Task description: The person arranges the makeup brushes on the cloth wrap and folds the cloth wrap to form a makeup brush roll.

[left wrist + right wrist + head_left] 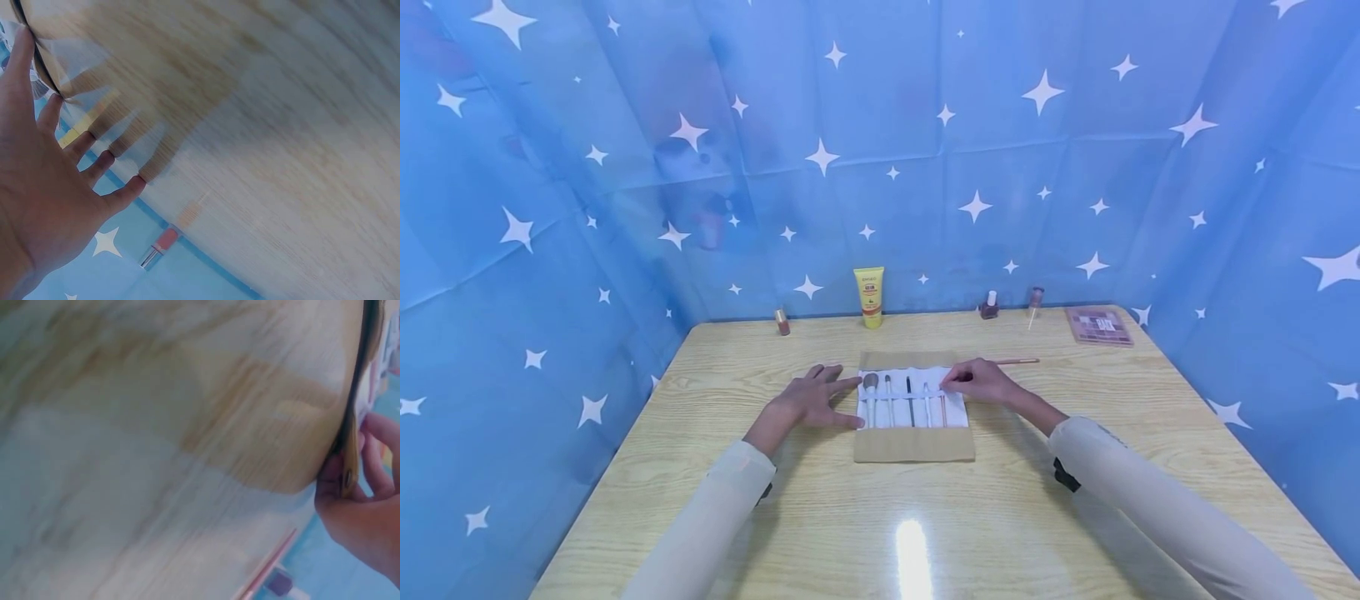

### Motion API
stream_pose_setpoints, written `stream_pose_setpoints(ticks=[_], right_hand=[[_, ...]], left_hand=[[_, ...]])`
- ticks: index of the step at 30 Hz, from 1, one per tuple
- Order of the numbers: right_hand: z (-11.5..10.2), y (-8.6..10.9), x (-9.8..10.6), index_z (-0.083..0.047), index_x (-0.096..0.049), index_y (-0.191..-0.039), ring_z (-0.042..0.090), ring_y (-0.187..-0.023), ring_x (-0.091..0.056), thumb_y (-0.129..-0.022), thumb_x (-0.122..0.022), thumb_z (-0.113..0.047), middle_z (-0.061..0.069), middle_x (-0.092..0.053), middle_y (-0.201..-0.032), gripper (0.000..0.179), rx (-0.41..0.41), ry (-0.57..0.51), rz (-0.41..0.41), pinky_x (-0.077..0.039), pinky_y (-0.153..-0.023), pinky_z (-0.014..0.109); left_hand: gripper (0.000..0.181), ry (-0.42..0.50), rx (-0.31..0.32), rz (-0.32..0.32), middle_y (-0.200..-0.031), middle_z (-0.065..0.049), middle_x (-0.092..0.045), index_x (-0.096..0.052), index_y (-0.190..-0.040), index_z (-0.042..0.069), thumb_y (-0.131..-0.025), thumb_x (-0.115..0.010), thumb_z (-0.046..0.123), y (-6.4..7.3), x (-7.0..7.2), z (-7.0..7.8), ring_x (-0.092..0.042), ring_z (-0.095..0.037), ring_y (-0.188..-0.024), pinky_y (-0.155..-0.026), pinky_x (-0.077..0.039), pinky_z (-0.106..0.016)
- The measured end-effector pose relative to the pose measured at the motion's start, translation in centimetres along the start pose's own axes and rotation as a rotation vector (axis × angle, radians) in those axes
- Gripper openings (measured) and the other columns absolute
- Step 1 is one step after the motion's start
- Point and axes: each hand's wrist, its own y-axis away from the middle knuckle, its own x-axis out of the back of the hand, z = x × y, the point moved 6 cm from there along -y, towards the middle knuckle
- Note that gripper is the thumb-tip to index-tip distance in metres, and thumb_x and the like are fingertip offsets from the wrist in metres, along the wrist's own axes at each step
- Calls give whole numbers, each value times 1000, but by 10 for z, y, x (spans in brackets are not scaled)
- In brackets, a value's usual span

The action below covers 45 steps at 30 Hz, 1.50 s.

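A brush roll (pixel 914 446) lies unfolded on the table, tan outside and white inside. Its slots hold several makeup brushes, among them a fluffy grey-headed brush (pixel 870 382) at the left and a thin dark one (pixel 911 400) in the middle. My left hand (pixel 811 397) rests with fingers spread, index finger and thumb at the roll's left edge. At the right end, my right hand (pixel 981 382) pinches the upper part of a copper-handled makeup brush (pixel 943 411) in the last slot; its head is hidden by the fingers. In the right wrist view, that hand's fingers (pixel 369 462) are bent at the roll's edge.
Another slim copper-coloured brush (pixel 1018 361) lies right of the roll. Along the back stand a small red-brown tube (pixel 782 322), a yellow tube (pixel 870 298), a dark nail polish bottle (pixel 989 307) and a lip gloss (pixel 1036 298). A purple palette (pixel 1099 326) lies back right. Blue star-patterned cloth (pixel 880 125) surrounds the table.
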Motion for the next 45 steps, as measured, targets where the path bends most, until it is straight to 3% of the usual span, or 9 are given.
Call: stream_pose_setpoints(ticks=[5, 13, 19, 30, 40, 45], right_hand=[[-4, 3, 3, 2, -79, -106, 6, -65, -46, -98, -70, -5, 12, -77, -96, 14, 51, 35, -32, -34, -57, 21], [-5, 6, 8, 3, -78, -110, 15, -85, -67, -97, -72, -6, 15, -78, -106, 17, 68, 41, -33, -48, -67, 20], [-1, 4, 19, -1, -79, -109, 24, -99, -73, -97, -74, -11, 13, -78, -108, 17, 48, 83, -20, -54, -77, 24], [2, 7, 46, 2, -77, -114, 31, -100, -74, -98, -73, -11, 15, -78, -107, 22, 33, 137, 7, -59, -84, 38], [11, 7, 83, 7, -74, -118, 35, -102, -74, -95, -76, -8, 19, -77, -108, 28, 56, 144, 49, -61, -85, 37], [21, 7, 101, 6, -74, -119, 37, -105, -73, -96, -75, -7, 19, -76, -110, 27, 22, 178, 74, -61, -87, 40]], left_hand=[[94, 10, -4, 0, -173, -7, -20, -32, -162, 42, -83, -57, 86, 1, 2, 1, -15, -37, -158, -118, -22, -73], [95, 15, 2, -7, -173, -5, -21, -31, -163, 43, -82, -56, 87, 0, 0, 0, -15, -36, -159, -119, -22, -71], [94, 12, -2, -4, -172, -7, -22, -33, -162, 41, -83, -57, 85, 2, 1, 2, -16, -37, -158, -119, -24, -70], [94, 12, -5, -3, -172, -7, -21, -31, -163, 41, -83, -57, 85, 2, 2, 2, -16, -36, -158, -118, -22, -72], [94, 21, 2, -2, -172, -7, -22, -34, -162, 42, -82, -58, 86, 1, 2, 1, -17, -36, -158, -118, -21, -73], [94, 20, 6, -7, -172, -7, -22, -34, -162, 42, -82, -58, 86, 1, 2, 0, -17, -36, -158, -118, -22, -73]])
